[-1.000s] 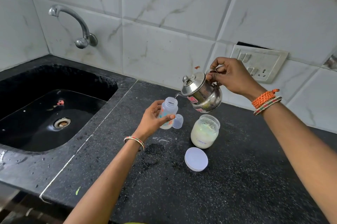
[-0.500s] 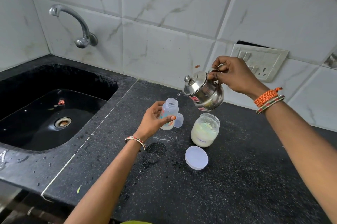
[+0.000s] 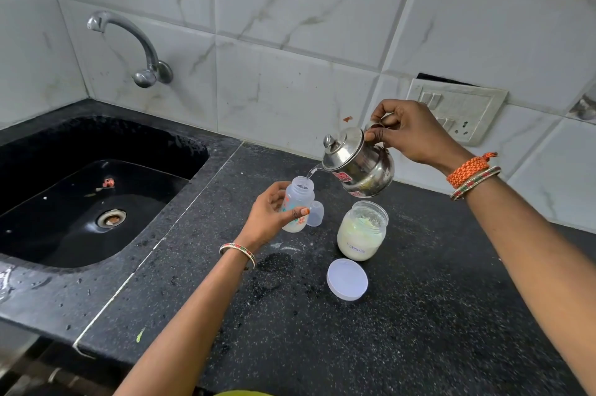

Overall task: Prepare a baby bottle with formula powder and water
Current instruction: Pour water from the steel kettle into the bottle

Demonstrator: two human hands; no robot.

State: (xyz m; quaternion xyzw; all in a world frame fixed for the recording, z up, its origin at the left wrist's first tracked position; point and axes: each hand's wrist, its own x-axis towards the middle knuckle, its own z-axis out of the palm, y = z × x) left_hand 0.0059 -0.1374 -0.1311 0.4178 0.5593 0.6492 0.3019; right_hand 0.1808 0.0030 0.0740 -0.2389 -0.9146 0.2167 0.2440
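Observation:
My left hand (image 3: 269, 218) grips a small clear baby bottle (image 3: 298, 202) with coloured print, held upright just above the black counter (image 3: 419, 331). White liquid or powder shows at its bottom. My right hand (image 3: 409, 134) holds a small steel kettle (image 3: 359, 163) by its handle, tilted left, and a thin stream of water runs from its spout into the bottle's open mouth. An open glass jar of pale formula powder (image 3: 361, 231) stands under the kettle. Its white lid (image 3: 347, 279) lies flat in front of it. A clear bottle cap (image 3: 315, 214) stands behind the bottle.
A black sink (image 3: 96, 195) with a drain is sunk into the counter at the left, under a steel wall tap (image 3: 142, 53). A switch plate (image 3: 458, 110) sits on the marble-tiled wall behind my right hand. Water drops spot the counter near the bottle.
The kettle and my right hand have shifted slightly to the right while pouring continues. The bottle stays in my left hand in nearly the same place.

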